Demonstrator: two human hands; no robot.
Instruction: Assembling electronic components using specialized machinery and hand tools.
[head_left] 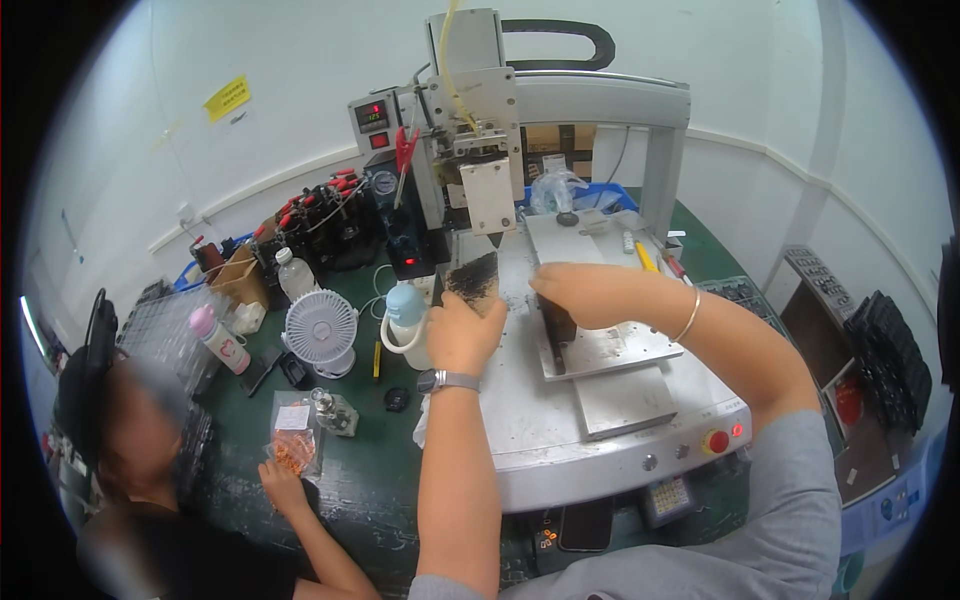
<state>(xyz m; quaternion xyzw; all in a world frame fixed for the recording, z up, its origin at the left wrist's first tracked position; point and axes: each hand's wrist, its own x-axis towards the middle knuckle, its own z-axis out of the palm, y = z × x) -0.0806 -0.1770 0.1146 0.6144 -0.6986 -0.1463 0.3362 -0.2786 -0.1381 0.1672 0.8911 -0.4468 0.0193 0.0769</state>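
Note:
My left hand (pixel 467 333), with a watch at the wrist, grips a pale pad smeared with black (pixel 474 280); I cannot tell if it is cloth or sponge. It is over the left part of the machine bed (pixel 515 430). Curled downward, my right hand (pixel 582 293) is at a dark block-like fixture (pixel 557 328) on the metal plate (pixel 610 352). Its fingertips are hidden, so what they hold does not show. Above and between the hands hangs the machine's head with a light metal block (pixel 487 197).
A red stop button (pixel 716 441) is on the bed's front. To the left stand a white fan (pixel 320 332), a blue-capped bottle (pixel 405 305) and a glass bottle (pixel 335 413). A co-worker's hand (pixel 284 488) touches a bag of orange parts (pixel 294 440). A yellow-handled tool (pixel 645 257) lies behind.

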